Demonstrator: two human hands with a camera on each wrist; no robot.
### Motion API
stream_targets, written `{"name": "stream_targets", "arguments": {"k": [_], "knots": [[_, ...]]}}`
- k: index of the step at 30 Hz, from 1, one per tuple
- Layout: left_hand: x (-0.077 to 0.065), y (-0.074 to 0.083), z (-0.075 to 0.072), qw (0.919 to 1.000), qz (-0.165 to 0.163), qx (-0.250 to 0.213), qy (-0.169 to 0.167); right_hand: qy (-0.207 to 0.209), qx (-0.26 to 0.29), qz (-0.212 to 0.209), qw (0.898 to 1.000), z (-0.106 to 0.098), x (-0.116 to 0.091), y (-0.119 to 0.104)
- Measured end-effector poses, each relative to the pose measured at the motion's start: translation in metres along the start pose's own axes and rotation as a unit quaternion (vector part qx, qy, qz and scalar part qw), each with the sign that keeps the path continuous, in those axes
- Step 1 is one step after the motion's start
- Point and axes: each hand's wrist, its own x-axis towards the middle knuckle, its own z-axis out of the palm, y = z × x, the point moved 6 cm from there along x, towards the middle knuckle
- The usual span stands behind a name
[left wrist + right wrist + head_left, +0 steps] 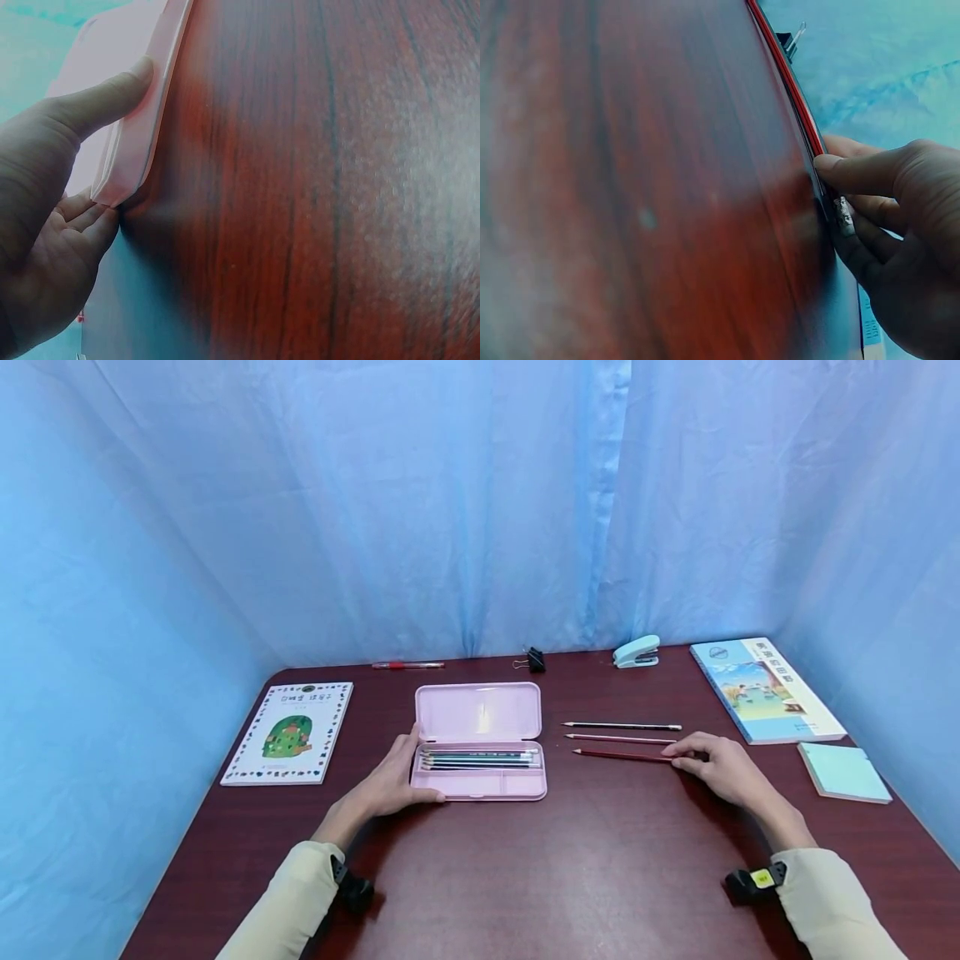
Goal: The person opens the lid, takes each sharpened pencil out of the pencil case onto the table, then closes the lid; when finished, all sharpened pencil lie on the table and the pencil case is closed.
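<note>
A pink pencil case (450, 710) lies open on the table, its lid folded back. Several pencils (480, 760) fill its rear compartment; the front compartments hold nothing visible. My left hand (390, 779) grips the case's left end, thumb along the front wall and fingers at the left side, as the left wrist view (52, 187) also has it. To the right of the case, a red pencil (618, 754) lies with its blunt end pinched by my right hand (723, 768). Behind it are a pink pencil (618, 738) and a dark pencil (622, 725), roughly parallel.
A white book (288, 735) lies at left, another book (768, 689) and a pale green notepad (843, 771) at right. Along the back are a red pen (408, 665), a black binder clip (535, 660) and a stapler (636, 652). Blue curtains (480, 510) surround the table.
</note>
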Motion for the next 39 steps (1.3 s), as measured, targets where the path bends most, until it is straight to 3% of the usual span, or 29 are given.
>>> {"name": "stream_targets", "arguments": {"k": [15, 22, 30, 39], "knots": [[0.0, -0.002, 0.001, 0.9999, -0.012, 0.002, -0.005, 0.021, -0.005, -0.005, 1.0, 0.001, 0.007, 0.003], [0.001, -0.001, 0.001, 0.9999, -0.011, 0.001, -0.003, 0.04, -0.025, -0.037, 0.998, -0.001, 0.01, -0.008], [-0.001, 0.001, -0.001, 1.0, -0.003, 0.003, 0.002, 0.048, 0.006, -0.092, 0.995, 0.006, 0.033, -0.062], [0.0, 0.002, 0.0, 0.9999, 0.008, 0.005, 0.004, -0.012, 0.071, -0.171, 0.983, 0.054, 0.069, -0.138]]}}
